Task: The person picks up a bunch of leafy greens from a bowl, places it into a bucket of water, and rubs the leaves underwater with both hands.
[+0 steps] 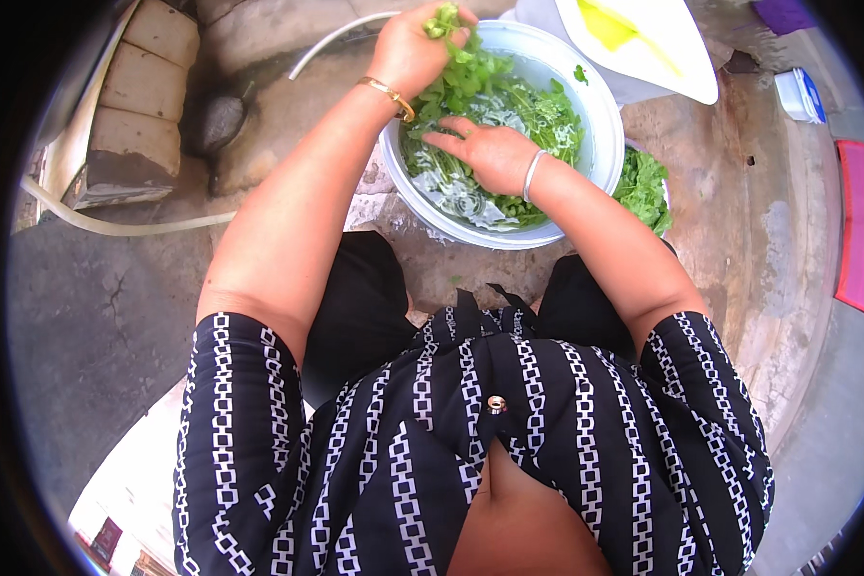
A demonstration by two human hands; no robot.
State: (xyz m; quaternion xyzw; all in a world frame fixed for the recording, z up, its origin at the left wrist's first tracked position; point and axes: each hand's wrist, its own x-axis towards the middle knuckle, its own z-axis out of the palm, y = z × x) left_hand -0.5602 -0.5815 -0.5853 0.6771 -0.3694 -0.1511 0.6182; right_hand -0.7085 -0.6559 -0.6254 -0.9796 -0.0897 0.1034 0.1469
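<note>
A round white basin [608, 125] of water stands in front of my knees, with leafy green herbs [547, 120] floating and sunk in it. Closed around a bunch of the leafy herbs [475, 72], my left hand [418, 48] is above the basin's far left rim. The bunch's leaves hang down into the basin. My right hand [494, 158] is low over the middle of the basin, its fingers apart and pointing left at the rippled water. Whether those fingertips touch stems under the surface, I cannot tell.
More greens [643, 190] lie beside the basin's right side. Behind it stands a white container [634, 43] with a yellow patch. A pale hose [115, 227] runs along the left, near stone blocks [139, 91]. At the far right are a small plastic tub [799, 96] and a pink mat [862, 226].
</note>
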